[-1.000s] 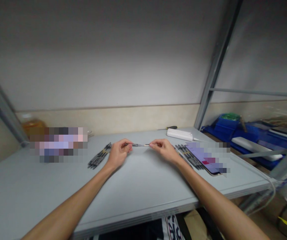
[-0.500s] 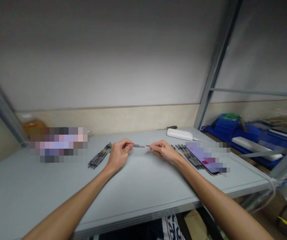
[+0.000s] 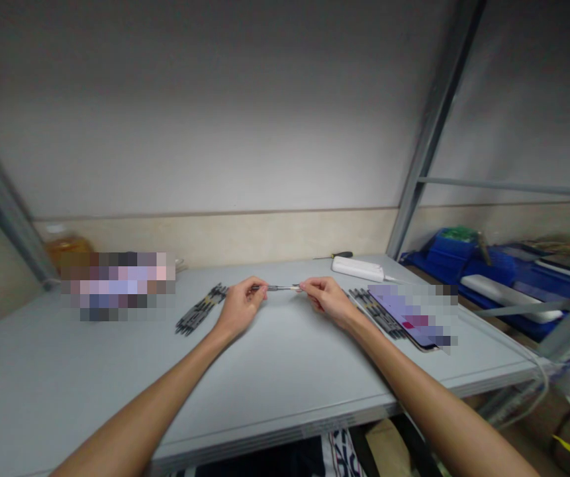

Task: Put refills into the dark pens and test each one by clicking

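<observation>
Both of my hands hold one thin pen (image 3: 283, 287) level above the grey table (image 3: 275, 371). My left hand (image 3: 239, 307) is closed round its left end, and my right hand (image 3: 325, 299) pinches its right end. Only the short silver middle of the pen shows between my fingers. A bunch of dark pens (image 3: 200, 309) lies just left of my left hand. Another row of dark pens (image 3: 377, 311) lies right of my right hand.
A phone (image 3: 411, 317) lies beside the right pens. A white device (image 3: 358, 268) and a small screwdriver (image 3: 337, 255) sit at the table's back. A blurred pack (image 3: 118, 285) and an amber bottle (image 3: 63, 246) stand at back left. Blue bins (image 3: 468, 262) fill the shelf to the right.
The pen was tilted slightly down to the right half a second ago and is level now. My hands stay in nearly the same place.
</observation>
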A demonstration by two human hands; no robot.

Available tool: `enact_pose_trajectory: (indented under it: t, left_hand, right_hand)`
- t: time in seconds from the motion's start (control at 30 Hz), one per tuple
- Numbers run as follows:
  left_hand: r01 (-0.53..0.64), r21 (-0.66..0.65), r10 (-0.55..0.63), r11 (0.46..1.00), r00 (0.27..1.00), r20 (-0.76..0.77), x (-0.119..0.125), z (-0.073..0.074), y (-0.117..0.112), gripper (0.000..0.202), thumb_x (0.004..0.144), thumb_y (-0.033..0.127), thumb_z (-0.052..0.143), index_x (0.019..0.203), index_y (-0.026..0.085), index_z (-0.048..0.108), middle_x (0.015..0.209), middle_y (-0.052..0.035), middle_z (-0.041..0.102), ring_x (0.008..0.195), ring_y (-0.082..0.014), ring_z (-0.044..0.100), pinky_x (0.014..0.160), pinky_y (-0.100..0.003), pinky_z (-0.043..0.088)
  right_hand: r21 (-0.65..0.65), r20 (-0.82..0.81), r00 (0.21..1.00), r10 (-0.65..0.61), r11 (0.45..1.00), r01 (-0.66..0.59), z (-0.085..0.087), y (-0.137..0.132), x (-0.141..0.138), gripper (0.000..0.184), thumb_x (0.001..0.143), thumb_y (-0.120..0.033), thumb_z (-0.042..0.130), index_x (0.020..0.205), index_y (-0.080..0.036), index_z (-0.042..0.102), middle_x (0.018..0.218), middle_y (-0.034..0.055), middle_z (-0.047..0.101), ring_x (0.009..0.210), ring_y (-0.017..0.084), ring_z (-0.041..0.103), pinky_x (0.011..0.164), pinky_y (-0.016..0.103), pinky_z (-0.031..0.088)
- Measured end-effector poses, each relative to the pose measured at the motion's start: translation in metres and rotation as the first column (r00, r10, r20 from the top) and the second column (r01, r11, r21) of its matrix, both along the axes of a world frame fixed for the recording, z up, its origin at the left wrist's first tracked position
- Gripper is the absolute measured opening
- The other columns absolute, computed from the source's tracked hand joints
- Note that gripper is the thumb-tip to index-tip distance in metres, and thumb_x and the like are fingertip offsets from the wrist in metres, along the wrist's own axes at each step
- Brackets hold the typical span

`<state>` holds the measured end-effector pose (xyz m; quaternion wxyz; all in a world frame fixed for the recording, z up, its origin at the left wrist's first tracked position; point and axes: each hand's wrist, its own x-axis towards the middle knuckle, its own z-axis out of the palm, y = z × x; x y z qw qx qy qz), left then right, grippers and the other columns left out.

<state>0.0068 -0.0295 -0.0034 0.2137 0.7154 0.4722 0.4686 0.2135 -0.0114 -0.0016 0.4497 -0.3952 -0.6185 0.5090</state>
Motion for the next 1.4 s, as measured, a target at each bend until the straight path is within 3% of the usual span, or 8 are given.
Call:
enact_pose_trajectory:
  t: [0.17, 0.47, 0.7, 0.97, 1.1, 1.2, 1.3, 1.4]
  left_hand:
    - [0.091, -0.087, -0.093, 0.992, 0.995, -0.027, 0.002, -0.001, -0.002, 0.025, 0.079, 0.036, 0.048, 0.078, 0.015, 0.061, 0.061, -0.0002, 0.059, 0.058, -0.0132, 0.053, 0.057, -0.023, 0.038]
    - [0.199, -0.144, -0.218, 0.969, 0.966, -0.136, 0.007, 0.002, -0.009, 0.032, 0.082, 0.037, 0.042, 0.067, 0.015, 0.060, 0.053, 0.0030, 0.050, 0.051, -0.0099, 0.043, 0.051, -0.021, 0.030]
    - [0.072, -0.093, -0.088, 0.993, 0.979, -0.182, 0.007, 0.002, -0.009, 0.024, 0.076, 0.027, 0.045, 0.066, 0.014, 0.063, 0.054, 0.0013, 0.054, 0.052, -0.0111, 0.045, 0.051, -0.022, 0.029]
    - [-0.040, -0.010, 0.038, 0.999, 0.985, -0.170, 0.011, -0.001, -0.010, 0.024, 0.075, 0.026, 0.047, 0.072, 0.014, 0.068, 0.056, -0.0009, 0.060, 0.051, -0.0124, 0.046, 0.051, -0.023, 0.031]
    - [-0.037, 0.003, 0.038, 0.999, 0.985, -0.166, 0.013, -0.001, -0.011, 0.025, 0.076, 0.027, 0.047, 0.073, 0.015, 0.068, 0.057, -0.0006, 0.061, 0.051, -0.0122, 0.046, 0.050, -0.022, 0.031]
    - [0.038, -0.047, -0.044, 0.998, 0.990, -0.131, 0.014, -0.001, -0.011, 0.026, 0.079, 0.030, 0.045, 0.076, 0.014, 0.066, 0.060, -0.0012, 0.061, 0.055, -0.0130, 0.050, 0.053, -0.022, 0.034]
    - [0.174, -0.096, -0.184, 0.980, 0.978, -0.104, 0.016, -0.003, -0.011, 0.028, 0.081, 0.034, 0.044, 0.081, 0.014, 0.064, 0.065, -0.0019, 0.062, 0.060, -0.0131, 0.053, 0.057, -0.022, 0.037]
    - [0.266, -0.116, -0.280, 0.957, 0.951, -0.130, 0.018, -0.005, -0.013, 0.030, 0.082, 0.037, 0.043, 0.080, 0.015, 0.063, 0.068, -0.0020, 0.063, 0.063, -0.0129, 0.053, 0.058, -0.021, 0.037]
  right_hand:
    - [0.086, 0.040, 0.995, -0.090, 0.993, 0.086, 0.002, 0.000, 0.001, 0.031, 0.069, -0.046, 0.060, 0.070, -0.015, 0.059, 0.040, -0.0083, 0.033, 0.036, 0.006, 0.027, 0.035, 0.020, 0.020]
    - [0.191, 0.172, 0.984, -0.041, 0.982, 0.008, 0.005, -0.003, 0.000, 0.031, 0.072, -0.044, 0.058, 0.073, -0.013, 0.064, 0.041, -0.0059, 0.040, 0.041, 0.007, 0.032, 0.040, 0.021, 0.022]
    - [0.291, 0.276, 0.960, -0.046, 0.956, -0.038, 0.002, -0.001, -0.001, 0.031, 0.074, -0.041, 0.057, 0.075, -0.012, 0.067, 0.064, 0.0027, 0.061, 0.058, 0.012, 0.047, 0.054, 0.023, 0.033]
    - [0.393, 0.336, 0.932, -0.139, 0.919, -0.005, 0.005, -0.007, -0.002, 0.032, 0.077, -0.041, 0.053, 0.075, -0.013, 0.067, 0.058, -0.0001, 0.054, 0.053, 0.010, 0.039, 0.050, 0.022, 0.029]
    - [0.339, 0.240, 0.961, -0.138, 0.939, 0.050, 0.003, -0.005, -0.003, 0.032, 0.073, -0.044, 0.057, 0.069, -0.013, 0.065, 0.048, -0.0038, 0.042, 0.046, 0.007, 0.030, 0.043, 0.021, 0.021]
    - [0.198, 0.071, 0.993, -0.099, 0.977, 0.084, 0.001, -0.003, -0.006, 0.033, 0.069, -0.047, 0.061, 0.069, -0.014, 0.062, 0.043, -0.0061, 0.036, 0.041, 0.006, 0.027, 0.039, 0.021, 0.019]
    - [0.082, -0.120, 0.989, -0.089, 0.992, 0.099, 0.002, -0.002, -0.009, 0.035, 0.064, -0.049, 0.065, 0.068, -0.014, 0.060, 0.047, -0.0046, 0.041, 0.042, 0.007, 0.032, 0.039, 0.021, 0.024]
    - [0.023, -0.303, 0.946, -0.115, 0.991, 0.128, 0.005, -0.001, -0.009, 0.037, 0.060, -0.050, 0.067, 0.068, -0.016, 0.059, 0.065, 0.0015, 0.053, 0.057, 0.011, 0.045, 0.046, 0.021, 0.035]
